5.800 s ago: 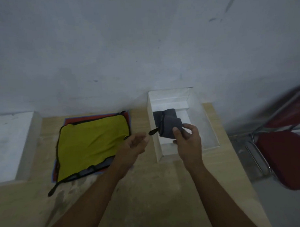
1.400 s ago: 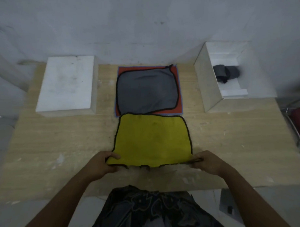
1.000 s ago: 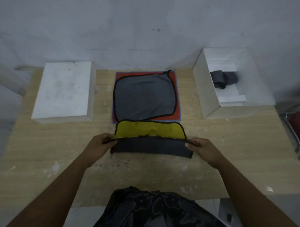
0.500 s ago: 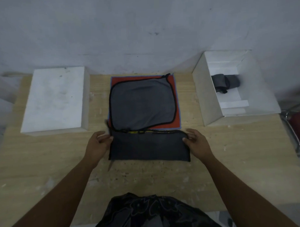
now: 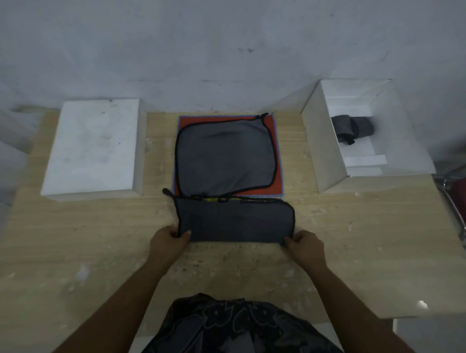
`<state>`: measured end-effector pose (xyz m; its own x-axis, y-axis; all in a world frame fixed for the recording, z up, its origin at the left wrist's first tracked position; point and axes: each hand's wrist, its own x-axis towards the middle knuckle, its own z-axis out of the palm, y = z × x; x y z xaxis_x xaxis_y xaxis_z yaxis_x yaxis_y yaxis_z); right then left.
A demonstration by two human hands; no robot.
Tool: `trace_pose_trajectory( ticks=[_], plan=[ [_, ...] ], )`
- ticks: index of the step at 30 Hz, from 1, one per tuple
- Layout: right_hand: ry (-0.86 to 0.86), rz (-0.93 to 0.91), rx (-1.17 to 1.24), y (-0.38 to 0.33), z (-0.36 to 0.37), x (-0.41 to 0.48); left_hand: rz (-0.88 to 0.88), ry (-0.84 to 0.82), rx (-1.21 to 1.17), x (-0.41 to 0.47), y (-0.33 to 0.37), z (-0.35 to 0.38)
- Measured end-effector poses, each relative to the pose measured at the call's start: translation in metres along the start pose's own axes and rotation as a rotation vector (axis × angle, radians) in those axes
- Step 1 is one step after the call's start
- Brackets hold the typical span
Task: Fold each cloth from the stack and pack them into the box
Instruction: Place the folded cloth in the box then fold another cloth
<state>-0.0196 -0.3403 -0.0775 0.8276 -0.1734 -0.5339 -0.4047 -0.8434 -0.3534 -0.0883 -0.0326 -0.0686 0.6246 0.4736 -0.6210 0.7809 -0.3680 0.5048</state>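
Your left hand [image 5: 168, 240] | pinches near-left corner of dark grey half-folded cloth [image 5: 234, 220] | your right hand [image 5: 305, 246] pinches near-right corner

The chair [image 5: 465, 194] is cut off at the right edge; lower stack [image 5: 275, 148] cloths mostly hidden, perhaps two.

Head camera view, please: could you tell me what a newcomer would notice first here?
Probably the half-folded cloth at the middle of the table, dark side up with a sliver of yellow along its far edge, pinched at its near corners by the left hand and right hand. Behind it lies the stack, grey over red, and at far right the open white box holds one folded grey cloth.
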Motion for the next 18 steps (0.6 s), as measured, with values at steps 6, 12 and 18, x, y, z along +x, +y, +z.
trace_pose_trajectory(
  ticks=[6, 12, 18],
  plan=[
    [-0.025, 0.006, 0.47, 0.01, -0.009, -0.001, -0.034, -0.018, -0.467, -0.013, -0.005, -0.012],
    [-0.267, 0.01, 0.608, 0.032, -0.027, -0.005, 0.075, -0.088, -0.546, -0.024, -0.018, -0.023],
    [-0.363, -0.137, 0.464, 0.039, -0.038, 0.001, 0.096, -0.121, -0.555, -0.025, -0.026, -0.024]
  ],
)
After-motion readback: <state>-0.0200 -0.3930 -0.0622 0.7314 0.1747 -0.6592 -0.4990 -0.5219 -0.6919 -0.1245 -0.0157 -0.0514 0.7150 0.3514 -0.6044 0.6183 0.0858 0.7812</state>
